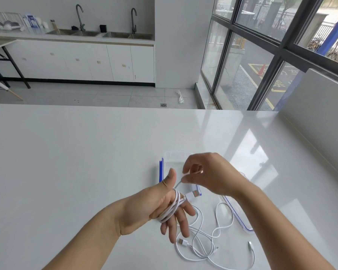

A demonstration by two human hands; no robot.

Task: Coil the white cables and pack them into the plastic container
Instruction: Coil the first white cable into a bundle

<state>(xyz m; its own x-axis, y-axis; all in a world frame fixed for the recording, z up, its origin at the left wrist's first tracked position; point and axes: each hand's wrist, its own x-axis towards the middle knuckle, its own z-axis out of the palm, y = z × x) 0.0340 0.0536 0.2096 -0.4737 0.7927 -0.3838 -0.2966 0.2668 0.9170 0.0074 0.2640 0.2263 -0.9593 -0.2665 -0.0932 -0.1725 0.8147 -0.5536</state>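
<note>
Lowest in the frame, right of centre, a tangle of loose white cables (203, 248) lies on the glossy white tabletop (86, 162), plugs splayed out. Just above it the left hand (160, 207) is held out with thumb raised and fingers nearly straight, pointing down. A white USB cable (171, 209) is wound in several turns round those fingers, its plug sticking out to the right. Higher up, the right hand (209, 176) pinches the free run of that cable between thumb and forefinger, its other fingers loosely spread. Behind both hands, mid-frame, sits the clear rectangular plastic container with blue clips (161, 168), open; its clear blue-edged lid (240, 219) lies at the lower right. The step looks like winding one cable, with little slack left. Next the tail wants securing, then the coil must slide off the fingers intact and go into the container.
</note>
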